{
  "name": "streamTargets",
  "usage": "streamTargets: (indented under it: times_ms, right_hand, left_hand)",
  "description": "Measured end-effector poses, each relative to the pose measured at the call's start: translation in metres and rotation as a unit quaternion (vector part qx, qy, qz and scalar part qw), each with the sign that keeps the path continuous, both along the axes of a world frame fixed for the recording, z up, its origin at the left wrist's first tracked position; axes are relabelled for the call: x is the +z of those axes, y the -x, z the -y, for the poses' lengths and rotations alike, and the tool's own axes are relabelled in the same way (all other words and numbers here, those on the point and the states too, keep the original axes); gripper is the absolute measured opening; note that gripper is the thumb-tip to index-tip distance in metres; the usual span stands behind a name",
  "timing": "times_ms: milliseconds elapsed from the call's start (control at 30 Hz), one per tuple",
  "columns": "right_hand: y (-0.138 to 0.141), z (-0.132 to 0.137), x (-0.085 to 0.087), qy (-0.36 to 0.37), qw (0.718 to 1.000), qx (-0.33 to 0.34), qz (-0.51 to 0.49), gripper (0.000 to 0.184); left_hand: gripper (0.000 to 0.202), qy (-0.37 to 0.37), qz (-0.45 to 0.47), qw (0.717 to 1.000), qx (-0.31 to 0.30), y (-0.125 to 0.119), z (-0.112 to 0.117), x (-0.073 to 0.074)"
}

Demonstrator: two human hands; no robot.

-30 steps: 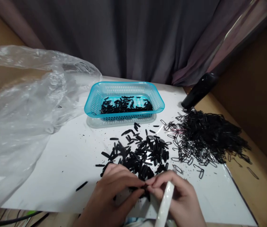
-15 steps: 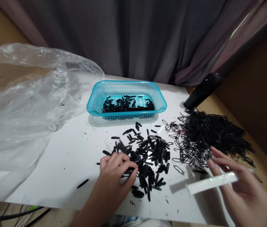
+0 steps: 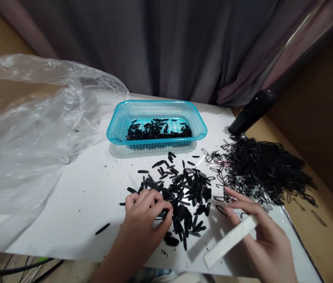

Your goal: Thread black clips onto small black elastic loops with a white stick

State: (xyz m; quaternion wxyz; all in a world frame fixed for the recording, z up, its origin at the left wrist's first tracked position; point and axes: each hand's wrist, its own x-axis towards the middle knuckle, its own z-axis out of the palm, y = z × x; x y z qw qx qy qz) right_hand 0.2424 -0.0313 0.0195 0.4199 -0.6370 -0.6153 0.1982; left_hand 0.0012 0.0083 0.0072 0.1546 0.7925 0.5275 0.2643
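My left hand (image 3: 147, 214) curls over the left side of a pile of small black strips (image 3: 194, 186). Its thumb and forefinger are bent together, and whatever they pinch is mostly hidden under the fingers. On the right, my right hand (image 3: 258, 232) holds a white bar (image 3: 231, 241) across its palm, one end pointing down to the left. The right thumb and forefinger reach out near a black wire-like loop (image 3: 221, 210) at the edge of a tangled heap of black loops (image 3: 267, 169).
A blue plastic basket (image 3: 156, 142) behind the pile contains more black strips. Crumpled clear plastic (image 3: 33, 153) covers the table's left side. A black cylindrical object (image 3: 252, 112) leans at the back right, before a dark curtain (image 3: 178, 47). One loose strip (image 3: 102, 228) lies front left.
My right hand has moved left, from the heap's front towards the strips, carrying the white bar, which now tilts more steeply. My left hand has stayed almost in place.
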Motion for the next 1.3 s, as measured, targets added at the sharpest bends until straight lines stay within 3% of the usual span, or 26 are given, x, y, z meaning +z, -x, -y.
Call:
streamTargets:
  times_ms: [133, 367, 600, 700, 767, 833, 900, 967, 1100, 1300]
  right_hand:
    - [0.012, -0.001, 0.0, 0.008, 0.998, 0.068, 0.007, 0.008]
    - [0.027, 0.0, 0.004, 0.021, 0.992, 0.12, -0.009, 0.01]
    - [0.053, -0.004, 0.003, 0.051, 0.976, 0.163, -0.134, 0.01]
    - [0.052, -0.006, 0.002, 0.041, 0.974, 0.151, -0.164, 0.01]
    - [0.041, -0.006, 0.003, 0.022, 0.984, 0.102, -0.146, 0.011]
    - [0.025, -0.007, 0.006, -0.011, 0.994, -0.018, -0.104, 0.005]
    - [0.01, -0.009, 0.01, -0.052, 0.984, -0.16, -0.058, 0.012]
    - [0.0, -0.01, 0.014, -0.076, 0.971, -0.225, -0.024, 0.022]
    - [-0.004, -0.009, 0.013, -0.078, 0.979, -0.19, -0.016, 0.024]
    - [0.002, -0.001, -0.002, -0.04, 0.994, -0.096, -0.045, 0.012]
  left_hand:
    - [0.01, -0.006, 0.008, 1.0, 0.019, -0.001, 0.001, 0.001]
    - [0.01, -0.024, -0.022, 0.999, 0.008, 0.001, 0.001, 0.001]
    - [0.017, -0.064, 0.057, 0.996, -0.04, -0.001, 0.006, 0.011]
    - [0.021, -0.07, 0.066, 0.994, -0.058, 0.0, 0.008, 0.013]
    - [0.024, -0.067, 0.058, 0.995, -0.052, 0.004, 0.007, 0.012]
    - [0.023, -0.06, 0.038, 0.997, -0.035, 0.01, 0.005, 0.011]
    - [0.019, -0.045, 0.012, 0.999, -0.023, 0.015, 0.003, 0.01]
    - [0.016, -0.02, -0.006, 0.999, -0.024, 0.014, 0.002, 0.008]
    - [0.011, 0.032, -0.014, 0.999, -0.033, 0.0, 0.003, 0.002]
    - [0.012, 0.07, -0.01, 0.997, -0.025, -0.009, 0.004, -0.004]
